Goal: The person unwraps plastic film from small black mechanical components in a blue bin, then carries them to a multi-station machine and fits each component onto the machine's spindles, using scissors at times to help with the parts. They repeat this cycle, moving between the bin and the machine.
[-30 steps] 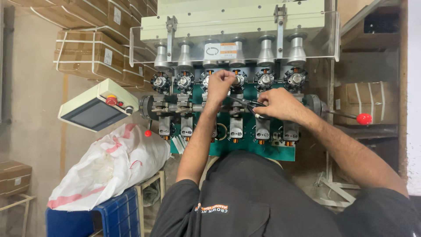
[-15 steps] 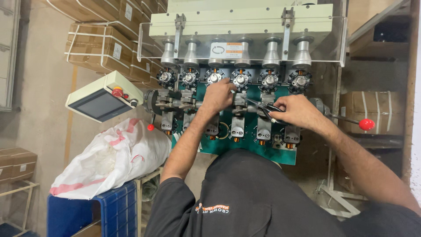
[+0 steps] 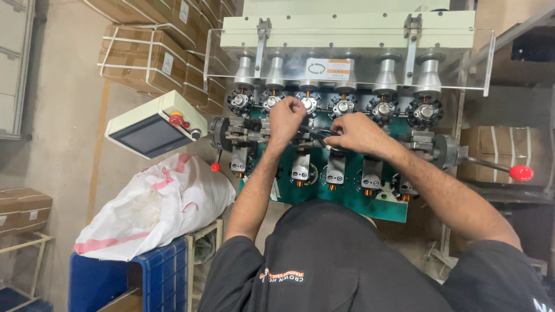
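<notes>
I stand in front of a green winding machine (image 3: 347,202) that carries a row of round wound cores (image 3: 381,108). My left hand (image 3: 286,118) is curled into a fist against the row, between the second and third cores from the left. My right hand (image 3: 355,133) is just to its right, closed on a small dark hand tool (image 3: 317,136) whose tip points left toward my left hand. Whether a wire runs between the hands is too fine to see.
A tilted control panel (image 3: 153,127) with a red button hangs at the left. Red-knobbed levers stick out at the right (image 3: 520,172) and the left (image 3: 215,167). A full white sack (image 3: 156,202) lies on a blue crate (image 3: 124,274). Strapped cardboard boxes (image 3: 144,58) are stacked behind.
My right hand has moved left along the row, closer to my left hand. My left hand has stayed near the same cores. The view has shifted slightly.
</notes>
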A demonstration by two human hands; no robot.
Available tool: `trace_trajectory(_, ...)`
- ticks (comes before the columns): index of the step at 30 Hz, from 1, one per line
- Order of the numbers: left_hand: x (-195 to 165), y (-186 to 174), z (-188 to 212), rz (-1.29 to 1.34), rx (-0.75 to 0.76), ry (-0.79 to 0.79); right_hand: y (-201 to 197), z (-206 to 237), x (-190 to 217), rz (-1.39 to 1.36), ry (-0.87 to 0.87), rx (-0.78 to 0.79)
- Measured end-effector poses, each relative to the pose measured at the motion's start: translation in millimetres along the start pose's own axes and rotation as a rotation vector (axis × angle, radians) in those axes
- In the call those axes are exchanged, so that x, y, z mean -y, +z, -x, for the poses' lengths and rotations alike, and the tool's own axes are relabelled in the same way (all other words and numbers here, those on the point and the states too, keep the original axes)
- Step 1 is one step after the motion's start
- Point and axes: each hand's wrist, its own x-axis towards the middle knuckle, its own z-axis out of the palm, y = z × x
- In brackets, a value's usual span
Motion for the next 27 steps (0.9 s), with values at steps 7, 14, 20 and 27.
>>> trace_trajectory(7, 7, -4, -28, 0.473, 0.013, -0.207, 5, 21, -2, -0.029, 0.060, -0.005)
trace_trajectory(14, 1, -38, 18, -0.318, 0.071, 0.424, -6, 51, -30, -0.066, 0.128, -0.026)
trace_trajectory(20, -16, -62, 22, -0.391, 0.220, 0.463, -6, 37, -32, -0.082, 0.131, 0.005)
trace_trajectory(27, 11, -95, 6, -0.340, -0.031, -0.040, 11, -18, 23, 0.052, 0.044, 0.011)
